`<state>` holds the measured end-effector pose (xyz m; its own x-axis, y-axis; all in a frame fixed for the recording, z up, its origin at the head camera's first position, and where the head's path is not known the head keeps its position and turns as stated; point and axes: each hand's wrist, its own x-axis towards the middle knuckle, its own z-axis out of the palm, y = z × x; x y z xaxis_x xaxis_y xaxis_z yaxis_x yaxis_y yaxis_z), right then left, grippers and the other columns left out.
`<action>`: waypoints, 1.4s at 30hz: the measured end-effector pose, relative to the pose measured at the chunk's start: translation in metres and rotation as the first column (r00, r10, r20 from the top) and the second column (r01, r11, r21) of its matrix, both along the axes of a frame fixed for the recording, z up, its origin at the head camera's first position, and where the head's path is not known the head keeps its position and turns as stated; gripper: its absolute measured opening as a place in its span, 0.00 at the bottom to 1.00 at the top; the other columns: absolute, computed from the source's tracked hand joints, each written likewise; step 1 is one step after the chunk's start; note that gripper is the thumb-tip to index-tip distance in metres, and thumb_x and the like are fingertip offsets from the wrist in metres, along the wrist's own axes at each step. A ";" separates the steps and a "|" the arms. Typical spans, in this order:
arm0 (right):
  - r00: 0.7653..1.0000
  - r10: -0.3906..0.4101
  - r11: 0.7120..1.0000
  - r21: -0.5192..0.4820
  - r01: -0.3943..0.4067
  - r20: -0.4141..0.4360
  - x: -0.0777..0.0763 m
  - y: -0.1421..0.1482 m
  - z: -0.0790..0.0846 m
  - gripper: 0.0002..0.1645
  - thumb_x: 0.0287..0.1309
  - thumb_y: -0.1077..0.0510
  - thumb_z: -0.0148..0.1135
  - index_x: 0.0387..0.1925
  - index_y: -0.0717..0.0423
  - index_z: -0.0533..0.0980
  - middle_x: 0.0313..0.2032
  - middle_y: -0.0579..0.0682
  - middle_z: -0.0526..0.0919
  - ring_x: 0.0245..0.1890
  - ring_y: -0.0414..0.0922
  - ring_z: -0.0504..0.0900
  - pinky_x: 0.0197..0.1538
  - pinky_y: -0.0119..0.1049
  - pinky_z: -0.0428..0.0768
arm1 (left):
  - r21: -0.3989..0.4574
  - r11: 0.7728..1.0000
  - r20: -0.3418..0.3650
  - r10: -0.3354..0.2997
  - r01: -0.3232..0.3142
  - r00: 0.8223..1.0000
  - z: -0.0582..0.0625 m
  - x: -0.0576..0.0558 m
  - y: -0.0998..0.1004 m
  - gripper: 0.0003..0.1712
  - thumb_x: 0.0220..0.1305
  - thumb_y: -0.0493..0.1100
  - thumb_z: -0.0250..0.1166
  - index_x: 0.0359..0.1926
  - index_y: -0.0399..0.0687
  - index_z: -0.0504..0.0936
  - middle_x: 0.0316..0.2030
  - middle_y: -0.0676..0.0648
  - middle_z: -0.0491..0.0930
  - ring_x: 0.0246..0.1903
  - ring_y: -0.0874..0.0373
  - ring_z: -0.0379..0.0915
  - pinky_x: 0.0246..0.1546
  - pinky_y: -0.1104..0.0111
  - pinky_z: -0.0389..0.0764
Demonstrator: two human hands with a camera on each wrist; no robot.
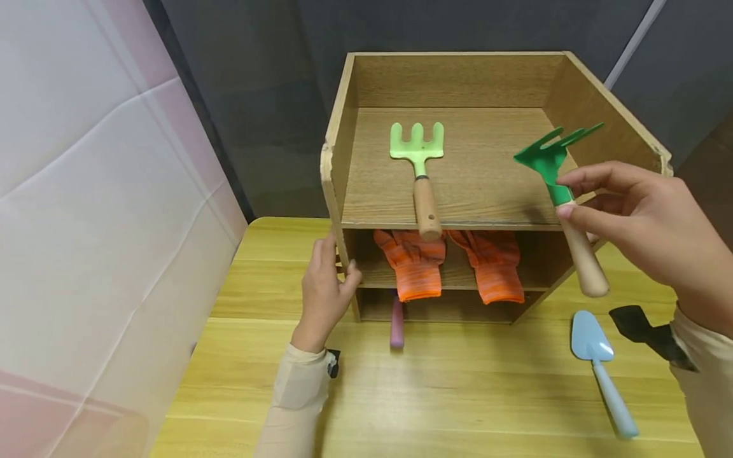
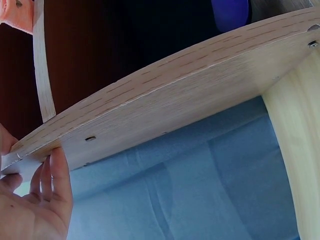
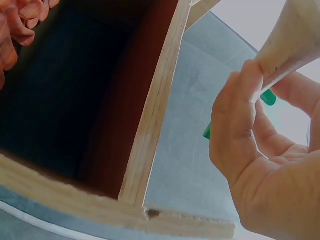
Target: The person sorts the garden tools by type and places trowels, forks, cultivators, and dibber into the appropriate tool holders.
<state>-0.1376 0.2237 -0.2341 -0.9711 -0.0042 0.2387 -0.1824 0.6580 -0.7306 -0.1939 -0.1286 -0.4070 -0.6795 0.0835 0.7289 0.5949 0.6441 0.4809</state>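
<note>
My right hand (image 1: pixel 638 213) pinches a green hand fork (image 1: pixel 548 160) at its neck, between thumb and fingers. The fork's prongs point up and its pale wooden handle hangs down, held above the right part of a wooden shelf unit (image 1: pixel 492 172). My left hand (image 1: pixel 323 292) grips the front edge of the unit's left side panel (image 2: pixel 120 112), with fingers on the outer face. On the top tier lies a light green hand fork (image 1: pixel 417 152), its wooden handle jutting over the front edge. In the right wrist view, my fingers mostly hide the held fork's head.
Two orange gloves (image 1: pixel 420 270) hang partly over the middle tier's edge. From the bottom tier sticks out a pink-purple handle (image 1: pixel 397 326). A light blue trowel (image 1: pixel 592 340) lies on the wooden table (image 1: pixel 229 381), right of the unit. A white-pink panel (image 1: pixel 86 191) stands at left.
</note>
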 end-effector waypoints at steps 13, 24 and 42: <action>0.995 -0.023 0.996 -0.088 0.032 0.097 -0.020 -0.006 0.005 0.20 0.58 0.53 0.66 0.53 0.44 0.76 0.41 0.31 0.81 0.32 0.29 0.84 0.29 0.28 0.82 | 0.007 1.000 -0.006 -0.006 0.006 1.000 0.000 -0.001 0.000 0.33 0.49 0.27 0.58 0.60 0.40 0.65 0.36 0.38 0.71 0.33 0.46 0.80 0.28 0.63 0.85; 0.990 -0.024 0.990 -0.136 0.043 0.137 -0.032 -0.008 0.002 0.21 0.57 0.51 0.66 0.53 0.45 0.76 0.42 0.33 0.80 0.31 0.31 0.83 0.31 0.27 0.80 | 0.008 1.000 0.001 -0.008 0.008 1.000 -0.001 -0.001 0.000 0.33 0.50 0.28 0.57 0.60 0.40 0.65 0.36 0.38 0.71 0.34 0.46 0.80 0.28 0.63 0.85; 0.991 -0.038 0.986 -0.159 0.059 0.131 -0.054 -0.015 0.005 0.21 0.58 0.51 0.65 0.53 0.48 0.75 0.39 0.37 0.78 0.29 0.34 0.82 0.30 0.28 0.82 | 0.002 1.000 0.026 -0.007 0.007 1.000 0.000 0.000 -0.001 0.35 0.51 0.29 0.58 0.63 0.42 0.63 0.38 0.37 0.71 0.36 0.45 0.82 0.28 0.65 0.85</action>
<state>-0.1917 0.2082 -0.2288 -0.9917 0.0720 0.1069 -0.0521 0.5351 -0.8432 -0.1936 -0.1295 -0.4069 -0.6981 0.0866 0.7108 0.5862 0.6391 0.4979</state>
